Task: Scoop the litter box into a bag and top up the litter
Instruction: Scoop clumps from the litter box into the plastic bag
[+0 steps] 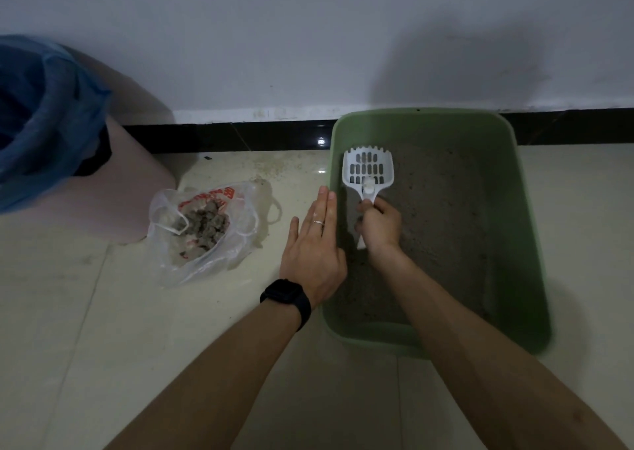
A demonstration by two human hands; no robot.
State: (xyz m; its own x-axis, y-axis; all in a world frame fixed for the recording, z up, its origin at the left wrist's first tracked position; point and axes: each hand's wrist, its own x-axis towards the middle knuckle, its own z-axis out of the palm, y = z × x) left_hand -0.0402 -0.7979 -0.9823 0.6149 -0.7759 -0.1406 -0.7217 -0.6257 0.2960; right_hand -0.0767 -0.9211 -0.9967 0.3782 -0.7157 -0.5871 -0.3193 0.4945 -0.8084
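Left hand: flat, fingers straight, at the left rim of the litter box.
Right hand: grips the white scoop by its handle, over grey litter inside the box.
Scoop load: one small pale lump.
Bag: on the floor left of the box, open, clumps inside.
Bin: far left, blue liner.
Progress: scooping well along, judging by the filled bag; top-up not yet done, no fresh litter in view.
Counts: two hands, one box, one scoop, one bag, one bin.
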